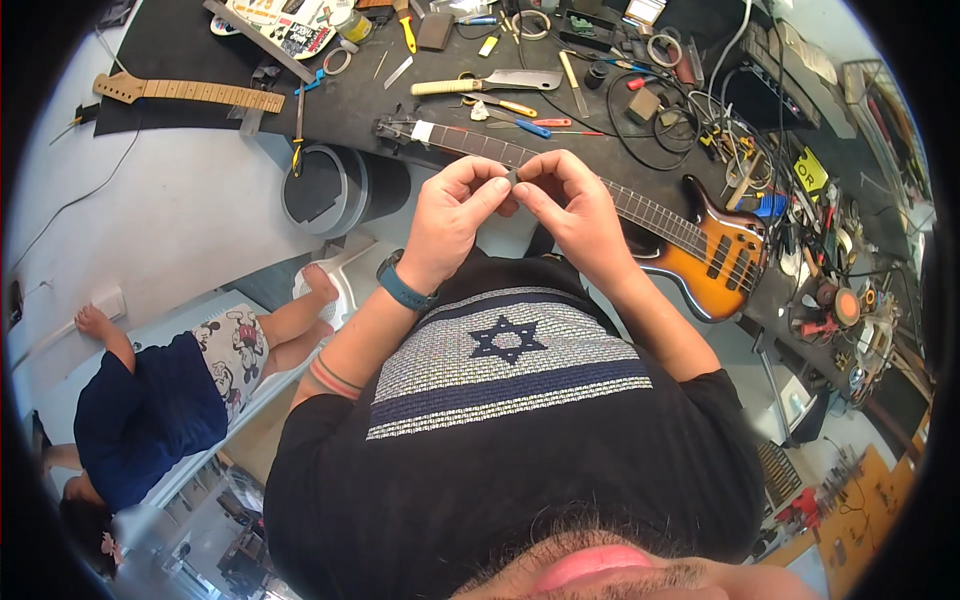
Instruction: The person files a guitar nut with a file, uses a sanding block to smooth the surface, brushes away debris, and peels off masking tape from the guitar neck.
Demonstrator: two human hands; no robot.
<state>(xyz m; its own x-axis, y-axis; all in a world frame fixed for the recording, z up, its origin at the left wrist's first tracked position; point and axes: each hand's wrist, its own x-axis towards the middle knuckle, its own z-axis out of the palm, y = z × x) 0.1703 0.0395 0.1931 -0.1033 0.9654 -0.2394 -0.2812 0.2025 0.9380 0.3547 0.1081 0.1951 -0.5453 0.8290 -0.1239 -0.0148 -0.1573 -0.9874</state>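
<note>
From the head camera, both hands are up in front of the chest, meeting over the workbench edge. The left hand (452, 215) and the right hand (565, 205) pinch a tiny dark part (511, 178) between thumb and fingertips, so both are closed on it. It's so small and so covered by fingers that I can't tell what it is, just a dark little nub peeking out between the thumbs. There's a blue watch band (405, 290) on the left wrist.

Right behind the hands lies a bass guitar (715, 250) with a sunburst body, neck running left across the dark bench (200, 50); the hands block the middle of the neck. Further back there's a loose light wood guitar neck (190, 92), a cleaver-like blade with a pale handle (490, 82), screwdrivers and a tangle of cables (700, 120) on the right. A grey round bin (330, 190) stands just under the bench edge. Down on the left, another person in a dark blue top (150, 410) sits well apart from all this.
</note>
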